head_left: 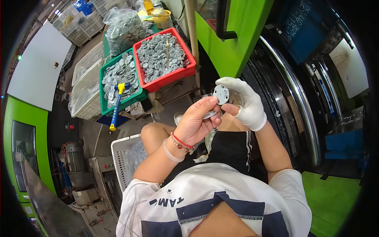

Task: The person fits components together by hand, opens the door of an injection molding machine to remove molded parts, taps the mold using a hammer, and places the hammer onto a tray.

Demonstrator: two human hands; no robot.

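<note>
At front left, a red bin (173, 80) heaped with gray discs (162, 53) stands beside a green bin (132, 102) of similar discs (121, 71). Above the black shorts (226, 152), the gloved right hand (249, 103) curls around a perforated disc (223, 95); whether it grips, I cannot tell. The bare left hand (195, 121) pinches that disc, its holed face tilted up toward the camera, and holds a second disc (209, 115), nearly edge-on.
</note>
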